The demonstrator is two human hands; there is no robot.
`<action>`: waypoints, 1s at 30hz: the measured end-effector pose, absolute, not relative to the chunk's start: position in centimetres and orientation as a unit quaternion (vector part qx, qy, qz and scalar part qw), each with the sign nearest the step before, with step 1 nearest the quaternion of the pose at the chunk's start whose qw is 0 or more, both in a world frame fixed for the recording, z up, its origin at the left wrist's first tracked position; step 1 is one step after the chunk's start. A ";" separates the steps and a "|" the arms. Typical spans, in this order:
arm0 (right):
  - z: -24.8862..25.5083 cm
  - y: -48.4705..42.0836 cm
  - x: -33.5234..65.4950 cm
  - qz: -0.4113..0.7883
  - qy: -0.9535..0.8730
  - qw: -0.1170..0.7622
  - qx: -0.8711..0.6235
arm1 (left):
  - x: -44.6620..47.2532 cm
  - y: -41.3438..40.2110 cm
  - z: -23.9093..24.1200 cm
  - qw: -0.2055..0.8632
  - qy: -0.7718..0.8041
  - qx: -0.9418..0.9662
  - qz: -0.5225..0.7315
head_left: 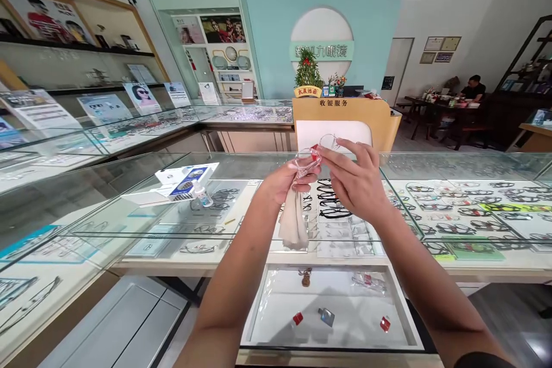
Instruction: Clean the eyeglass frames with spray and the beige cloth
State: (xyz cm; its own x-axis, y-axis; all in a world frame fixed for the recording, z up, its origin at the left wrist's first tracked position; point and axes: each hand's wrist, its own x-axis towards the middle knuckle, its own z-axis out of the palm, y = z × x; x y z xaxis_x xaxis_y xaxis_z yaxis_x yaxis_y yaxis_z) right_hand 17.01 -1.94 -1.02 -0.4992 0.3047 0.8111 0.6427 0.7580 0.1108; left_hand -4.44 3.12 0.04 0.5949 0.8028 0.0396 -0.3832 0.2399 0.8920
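Above the glass counter, my left hand [282, 181] is closed round a pair of thin-rimmed eyeglasses [328, 142] and some crinkled clear plastic [305, 168]. A beige cloth [294, 224] hangs down from beneath the same hand. My right hand [356, 181] pinches at the eyeglasses from the right, its fingertips by a small red piece [316, 153] between the two rims. The fingers partly hide the frame and the red piece. Under the hands, an open drawer [259, 305] holds small red packets [385, 324], a grey packet [326, 316] and a brown trinket [306, 277].
A small white bottle [202, 194] stands on the counter beside an open white and blue box [187, 183]. Rows of eyeglasses [457, 229] lie under the glass. Beyond is a wooden cashier desk [345, 121]; a person [473, 89] sits at a far table.
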 end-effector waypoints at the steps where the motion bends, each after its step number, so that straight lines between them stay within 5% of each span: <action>1: -1.2 -2.2 17.2 -0.203 -0.843 0.408 -0.284 | -4.4 2.9 0.0 0.755 0.216 0.478 0.393; 6: -1.9 -3.2 18.1 -0.202 -0.843 0.408 -0.285 | -4.2 2.3 -0.7 0.707 0.230 0.520 0.421; 9: -2.2 -3.0 18.5 -0.164 -0.802 0.509 -0.268 | -4.3 2.0 -0.8 0.646 0.258 0.556 0.455; 12: -2.1 -2.5 18.3 0.024 -0.736 0.606 -0.302 | -4.3 1.3 -0.6 0.575 0.286 0.600 0.476; 15: -2.2 -1.8 17.7 0.317 -0.678 0.580 -0.321 | -3.7 0.4 -0.3 0.508 0.312 0.637 0.488; 18: -2.6 -1.2 17.1 0.479 -0.597 0.573 -0.292 | -3.1 -0.4 -0.2 0.452 0.329 0.667 0.493; 30: -2.2 0.2 19.4 0.580 -0.533 0.550 -0.277 | -5.8 0.9 -0.1 0.391 0.395 0.672 0.489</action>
State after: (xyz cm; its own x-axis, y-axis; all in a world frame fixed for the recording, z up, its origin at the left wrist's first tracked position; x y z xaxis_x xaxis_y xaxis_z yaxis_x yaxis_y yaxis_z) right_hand 19.36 0.21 -2.16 -0.2412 0.9338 0.2644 -0.3427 0.1729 -0.9234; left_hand -5.83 0.91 -0.08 0.2091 0.9135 0.3490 0.1482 -0.3824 0.9121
